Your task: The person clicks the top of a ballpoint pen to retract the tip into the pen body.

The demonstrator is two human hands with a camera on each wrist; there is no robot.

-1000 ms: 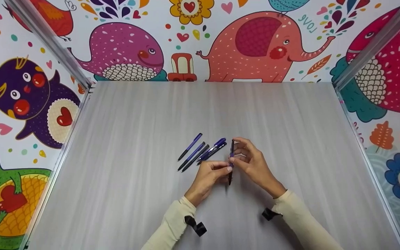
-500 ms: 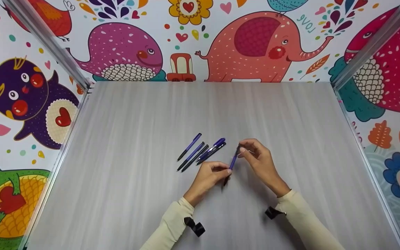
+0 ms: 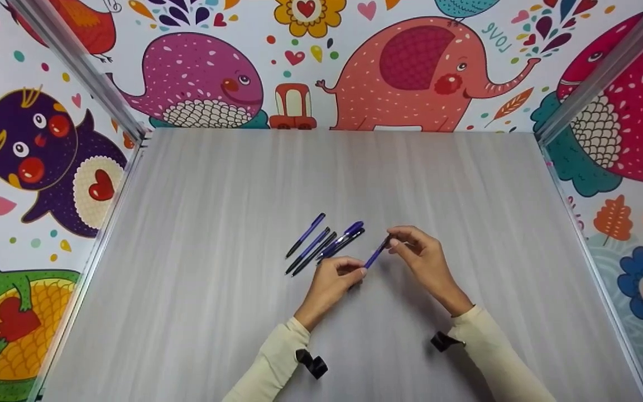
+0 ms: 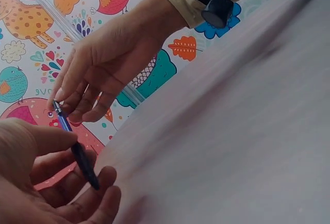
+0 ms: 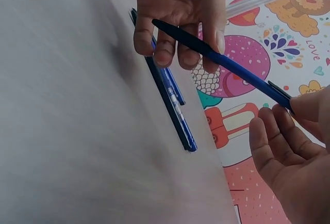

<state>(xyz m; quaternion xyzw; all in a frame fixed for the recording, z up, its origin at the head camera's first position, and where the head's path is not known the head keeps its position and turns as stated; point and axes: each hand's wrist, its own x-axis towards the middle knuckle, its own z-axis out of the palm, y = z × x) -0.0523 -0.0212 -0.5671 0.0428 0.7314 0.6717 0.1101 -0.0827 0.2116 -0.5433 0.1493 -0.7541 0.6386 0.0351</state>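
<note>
The left hand (image 3: 331,285) pinches a blue-purple pen (image 5: 242,73) near its black grip, thumb on top and fingers beneath, while the right hand (image 3: 422,254) grasps the opposite end, by the black clip, between thumb and fingertips, its other fingers loosely bent. The pen is held off the worktop (image 3: 215,195), slanting between the two hands, its dark tip reaching past the left thumb (the right wrist view shows this best). Just beyond the left hand, five more pens lie on the worktop, all slanting much the same way: a purple-and-black pen (image 3: 305,235) furthest left, a second purple-and-black pen (image 3: 307,251) near it, a mostly black pen (image 3: 314,254) close alongside that, then a purple-topped pen (image 3: 351,229) with a dark pen (image 3: 352,238) right beside it. Both arms wear cream sleeves (image 3: 274,357), each with a black strap (image 3: 311,364) near the wrist. Behind the worktop stands a wall printed with a coral elephant (image 3: 411,106) and a purple whale (image 3: 198,72)
</note>
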